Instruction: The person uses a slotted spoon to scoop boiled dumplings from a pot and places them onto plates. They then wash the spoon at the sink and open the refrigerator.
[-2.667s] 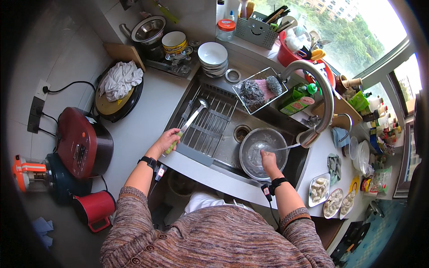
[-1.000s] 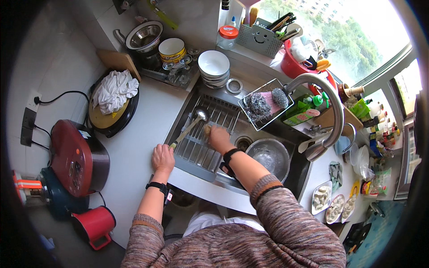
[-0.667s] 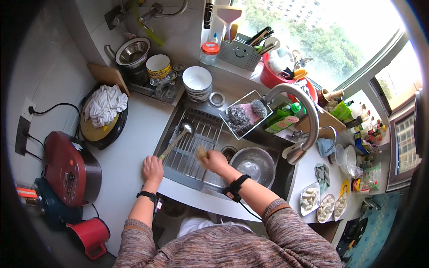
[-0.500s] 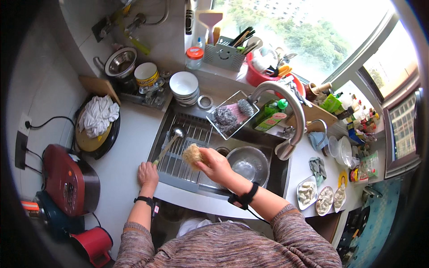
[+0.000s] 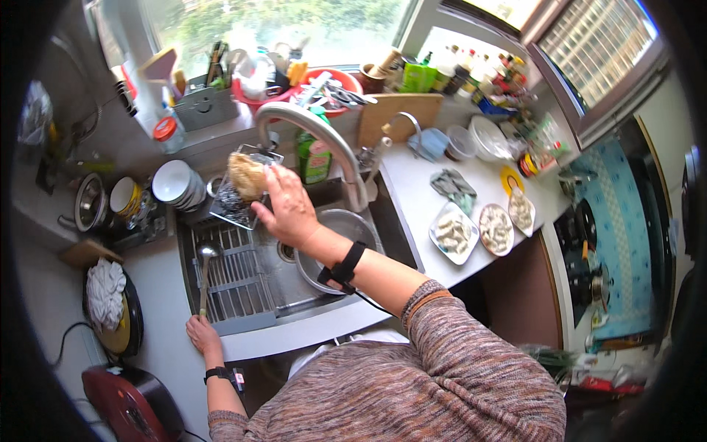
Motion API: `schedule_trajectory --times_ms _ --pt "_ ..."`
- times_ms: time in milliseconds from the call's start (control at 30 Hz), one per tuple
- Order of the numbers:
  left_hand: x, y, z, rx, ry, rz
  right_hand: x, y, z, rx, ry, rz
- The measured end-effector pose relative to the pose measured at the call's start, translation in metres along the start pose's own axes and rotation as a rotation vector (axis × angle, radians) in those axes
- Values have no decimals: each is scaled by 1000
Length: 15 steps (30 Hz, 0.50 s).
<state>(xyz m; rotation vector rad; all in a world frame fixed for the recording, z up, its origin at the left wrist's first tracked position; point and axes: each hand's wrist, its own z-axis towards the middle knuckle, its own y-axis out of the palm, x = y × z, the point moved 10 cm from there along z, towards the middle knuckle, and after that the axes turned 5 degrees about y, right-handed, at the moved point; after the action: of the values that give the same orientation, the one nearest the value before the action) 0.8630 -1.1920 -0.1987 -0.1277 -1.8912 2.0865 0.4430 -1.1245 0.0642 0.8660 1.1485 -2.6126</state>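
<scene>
My right hand [image 5: 287, 208] is stretched over the wire basket [image 5: 234, 218] behind the sink. Its thumb and fingers are spread, with the fingertips against a tan loofah scrubber [image 5: 246, 177] that rests on the basket. Grey steel-wool balls [image 5: 228, 193] show partly under the scrubber. At the counter's front edge, my left hand [image 5: 203, 339] is closed at the handle end of a ladle [image 5: 209, 251]. The ladle lies over the drying rack [image 5: 239, 269] in the sink, its bowl toward the far side.
A metal basin [image 5: 352, 228] sits in the sink under the curved faucet [image 5: 335, 136]. Stacked white bowls [image 5: 175, 184] and a green soap bottle [image 5: 315, 158] stand behind. On the right counter are a grey cloth [image 5: 453, 188] and plates of dumplings [image 5: 454, 234].
My right hand has carried the loofah scrubber from above the sink up to the wire basket, and its fingers have spread. My left hand stays by the ladle handle. The view has swung right.
</scene>
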Motion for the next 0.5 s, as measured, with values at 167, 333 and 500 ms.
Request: schedule_trajectory --times_ms 167,333,500 --pt "6 -16 2 2 -19 -107 41 29 -70 -450 444 771" --pt "6 -12 3 -102 -69 -44 114 54 -154 -757 591 355" --pt "29 -28 11 -42 38 -81 177 37 -193 -593 485 -39"
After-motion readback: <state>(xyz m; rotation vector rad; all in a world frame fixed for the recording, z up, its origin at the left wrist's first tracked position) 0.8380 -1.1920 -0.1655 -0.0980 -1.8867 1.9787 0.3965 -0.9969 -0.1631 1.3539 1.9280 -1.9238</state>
